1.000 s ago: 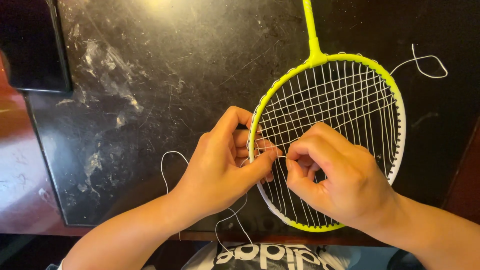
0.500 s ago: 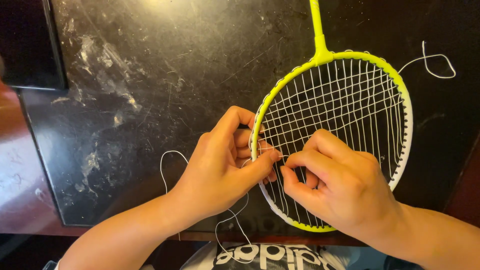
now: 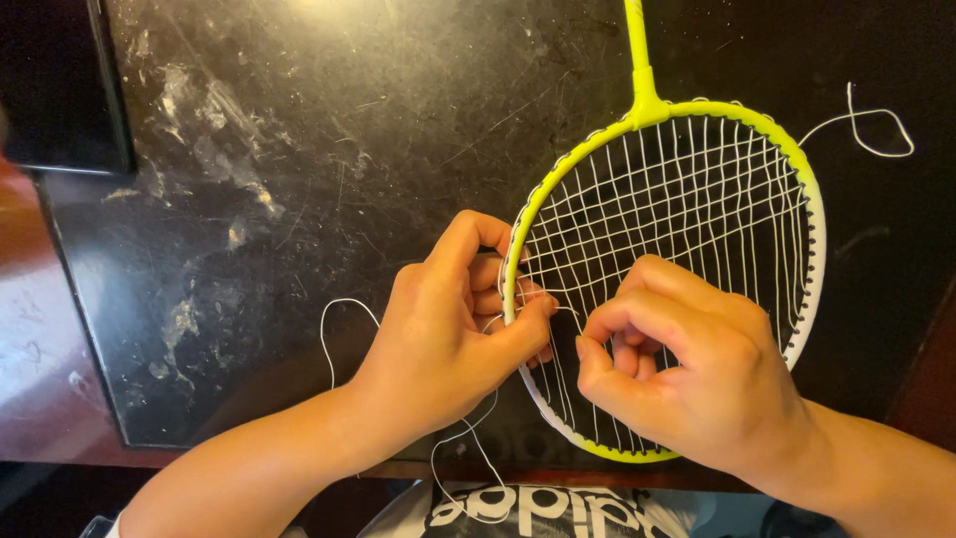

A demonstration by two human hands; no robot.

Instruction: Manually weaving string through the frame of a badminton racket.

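A yellow-green and white racket (image 3: pixel 657 110) lies on a dark scratched tabletop (image 3: pixel 329 149), its head partly strung with white string (image 3: pixel 687 199). My left hand (image 3: pixel 448 329) grips the left side of the frame, thumb over the rim and fingers under it. My right hand (image 3: pixel 687 369) rests on the string bed with fingers curled, pinching a white string near the left rim. Loose string (image 3: pixel 334 339) loops out below my left wrist, and another free end (image 3: pixel 866 125) curls beyond the frame at the right.
A dark flat object (image 3: pixel 60 90) sits at the tabletop's back left corner. A reddish wooden surface (image 3: pixel 40 339) borders the table on the left. The near table edge (image 3: pixel 418 466) runs just under my forearms.
My right hand has shifted slightly right and down along the string bed, fingers curling tighter. The view has drifted a little. My left hand keeps its grip on the frame.
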